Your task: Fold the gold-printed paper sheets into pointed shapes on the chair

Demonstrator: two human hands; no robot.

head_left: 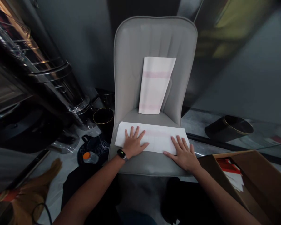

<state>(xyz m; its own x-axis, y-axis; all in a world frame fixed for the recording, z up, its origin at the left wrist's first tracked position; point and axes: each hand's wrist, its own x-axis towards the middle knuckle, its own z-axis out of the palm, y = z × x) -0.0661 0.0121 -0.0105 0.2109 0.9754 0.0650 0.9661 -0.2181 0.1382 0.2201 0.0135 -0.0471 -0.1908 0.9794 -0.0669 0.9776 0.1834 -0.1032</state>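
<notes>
A long white folded sheet [155, 131] with a faint pink band lies across the seat of a grey chair [154, 164]. My left hand [133, 143] presses flat on its left part, fingers spread, a dark watch on the wrist. On the right end rests my right hand [184, 153], also spread, with its palm partly over the seat. Behind them a second white folded piece [155, 86] with pink bands leans upright against the chair's backrest. Whether these are paper or cloth I cannot tell.
An open cardboard box [259, 178] at right holds red and white items [231, 173]. Black bins stand at right [228, 128] and left [103, 120] of the chair. A dark bag [100, 145], an orange-capped bottle [90, 157] and a broom [32, 190] are at left.
</notes>
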